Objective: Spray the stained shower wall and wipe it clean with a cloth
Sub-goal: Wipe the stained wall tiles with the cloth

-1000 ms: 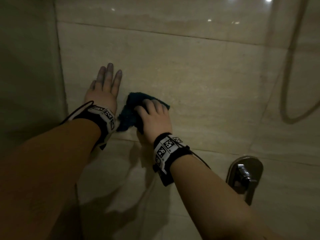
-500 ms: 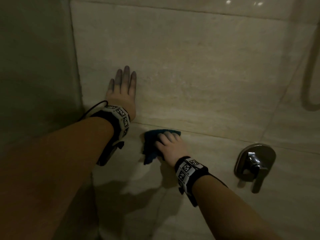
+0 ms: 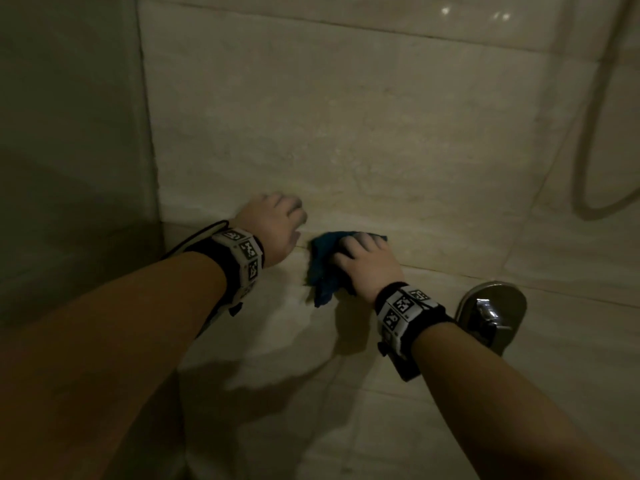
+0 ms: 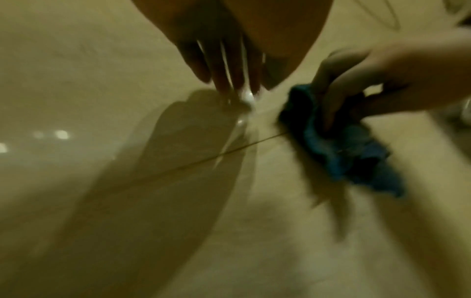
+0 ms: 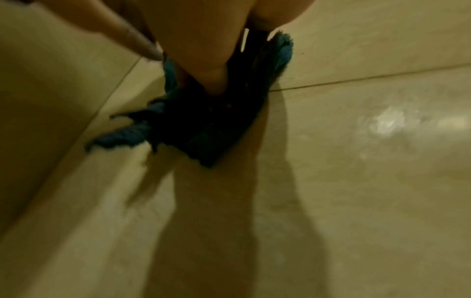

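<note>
A: Where is the job at?

B: In the wiping, I'd say. The right hand (image 3: pixel 369 263) presses a bunched blue cloth (image 3: pixel 323 268) against the wall (image 3: pixel 346 133), right on the grout line (image 5: pixel 369 79) between two tiles. Fingers curl over the top of the wad, the thumb digs into it from below, and a loose corner hangs down.

A: And the left hand?

B: The left hand (image 3: pixel 273 225) sits just beside the cloth, on the corner side. It holds nothing. The left wrist view shows its fingers (image 4: pixel 224 66) straight and close together, tips at or very near the tile; it is too blurred to say whether they touch.

A: Any spray bottle?

B: None in view, so spraying looks done, though I cannot confirm it. The tile below the cloth has a wet sheen in the right wrist view.

A: What is left?

B: Hard to judge. The light is dim and I cannot pick out a clear stain. The tile above looks mottled, which may be residue or just the stone. The lower tiles and the area near the valve (image 3: pixel 491 313) probably need passes too.
</note>
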`<action>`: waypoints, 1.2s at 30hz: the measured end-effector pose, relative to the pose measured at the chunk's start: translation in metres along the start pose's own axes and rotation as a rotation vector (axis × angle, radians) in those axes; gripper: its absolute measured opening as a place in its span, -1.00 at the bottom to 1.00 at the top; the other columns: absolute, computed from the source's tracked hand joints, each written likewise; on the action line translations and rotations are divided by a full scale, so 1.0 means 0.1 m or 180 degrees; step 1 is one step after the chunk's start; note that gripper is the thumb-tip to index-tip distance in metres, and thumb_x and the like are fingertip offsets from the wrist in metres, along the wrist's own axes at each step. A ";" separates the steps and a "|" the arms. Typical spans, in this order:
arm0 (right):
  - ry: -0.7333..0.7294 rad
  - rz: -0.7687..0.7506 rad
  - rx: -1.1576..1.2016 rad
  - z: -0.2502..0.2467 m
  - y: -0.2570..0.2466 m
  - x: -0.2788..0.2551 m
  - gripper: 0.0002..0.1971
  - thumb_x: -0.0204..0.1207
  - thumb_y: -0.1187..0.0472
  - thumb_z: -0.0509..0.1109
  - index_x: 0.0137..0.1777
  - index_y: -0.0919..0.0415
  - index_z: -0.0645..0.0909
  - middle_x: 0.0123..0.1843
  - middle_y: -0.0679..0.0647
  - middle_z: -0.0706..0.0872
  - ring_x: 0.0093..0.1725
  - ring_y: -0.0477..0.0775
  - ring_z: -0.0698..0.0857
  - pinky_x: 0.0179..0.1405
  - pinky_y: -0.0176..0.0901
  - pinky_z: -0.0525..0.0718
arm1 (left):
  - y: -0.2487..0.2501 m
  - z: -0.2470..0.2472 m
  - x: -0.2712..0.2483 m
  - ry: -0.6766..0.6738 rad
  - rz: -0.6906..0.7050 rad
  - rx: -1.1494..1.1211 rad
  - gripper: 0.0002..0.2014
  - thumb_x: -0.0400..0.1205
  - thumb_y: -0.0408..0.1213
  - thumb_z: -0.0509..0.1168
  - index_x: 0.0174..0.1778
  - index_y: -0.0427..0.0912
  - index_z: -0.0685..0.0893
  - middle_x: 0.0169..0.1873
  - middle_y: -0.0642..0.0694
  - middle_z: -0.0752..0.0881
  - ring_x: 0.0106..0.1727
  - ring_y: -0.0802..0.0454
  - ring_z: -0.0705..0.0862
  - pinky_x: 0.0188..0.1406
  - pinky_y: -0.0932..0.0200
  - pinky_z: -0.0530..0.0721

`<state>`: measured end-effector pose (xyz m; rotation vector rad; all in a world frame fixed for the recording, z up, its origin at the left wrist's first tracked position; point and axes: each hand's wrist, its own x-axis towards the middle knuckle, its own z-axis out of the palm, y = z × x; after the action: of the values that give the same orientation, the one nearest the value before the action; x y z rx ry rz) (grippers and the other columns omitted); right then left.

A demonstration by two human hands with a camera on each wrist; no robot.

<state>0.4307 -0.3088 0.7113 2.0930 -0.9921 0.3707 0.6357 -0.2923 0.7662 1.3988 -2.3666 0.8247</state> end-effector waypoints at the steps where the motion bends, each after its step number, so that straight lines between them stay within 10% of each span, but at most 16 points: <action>1: -0.0019 0.0028 0.0062 -0.01 -0.02 0.00 -0.72 0.08 0.08 0.48 -0.15 0.02 0.79 -0.06 0.12 0.78 -0.08 0.22 0.76 -0.15 -0.06 0.73 | 0.06 0.00 0.01 -0.0356 -0.0124 -0.0204 -0.64 0.69 -0.12 0.10 0.37 -0.11 0.52 0.37 -0.14 0.51 0.32 -0.17 0.52 0.25 0.01 0.46; 10: 0.0666 -0.0040 0.0100 -0.35 -0.01 -0.23 -0.64 0.34 0.12 0.17 -0.02 0.09 0.77 -0.01 0.18 0.76 0.04 0.17 0.42 -0.01 -0.04 0.33 | 0.39 -0.05 -0.11 -0.0634 -0.1235 -0.2950 -0.66 0.67 -0.22 0.23 0.36 -0.23 0.55 0.28 -0.20 0.66 0.30 -0.12 0.62 0.26 0.13 0.53; 16: 0.0658 0.0258 0.0356 -0.62 -0.12 -0.60 -0.56 0.43 0.18 0.28 0.34 0.05 0.41 0.10 0.18 0.71 0.09 0.16 0.46 -0.02 -0.03 0.63 | 0.62 -0.31 -0.25 -0.0518 -0.1061 -0.3456 -0.75 0.70 -0.37 0.18 0.24 -0.42 0.55 0.02 -0.30 0.66 0.18 -0.21 0.64 0.26 0.03 0.56; 25: -0.0413 0.2654 0.1520 -1.14 0.01 -1.37 -0.21 0.56 -0.14 0.28 0.67 0.05 -0.01 0.57 0.22 0.32 0.53 0.22 0.34 0.52 0.10 0.36 | 1.16 -0.58 -0.24 -0.0625 -0.0427 -0.3455 -0.70 0.73 -0.34 0.12 0.34 -0.38 0.50 0.07 -0.34 0.64 0.00 -0.09 0.59 -0.45 0.36 0.32; 30: -0.1066 0.3423 0.2768 -1.33 0.04 -1.67 -0.27 0.62 -0.07 0.23 0.67 0.04 -0.05 0.58 0.17 0.35 0.52 0.19 0.42 0.50 0.05 0.41 | 1.55 -0.70 -0.21 -0.0702 -0.0192 -0.3937 -0.76 0.72 -0.41 0.12 0.26 -0.40 0.52 0.26 -0.37 0.63 0.29 -0.18 0.60 -0.24 0.36 0.46; 36: -0.0760 0.4292 0.3585 -1.62 0.15 -2.11 -0.57 0.66 0.06 0.24 0.43 0.30 0.45 0.25 0.27 0.67 0.28 0.24 0.62 0.32 0.04 0.53 | 2.10 -0.88 -0.13 -0.0794 0.0090 -0.4048 -0.77 0.72 -0.38 0.12 0.25 -0.37 0.53 0.24 -0.35 0.64 0.27 -0.18 0.62 -0.07 0.23 0.53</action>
<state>0.2918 -0.0815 0.7112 1.9278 -2.7195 1.6569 0.4557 -0.1528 0.7601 0.8702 -2.2405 -0.8281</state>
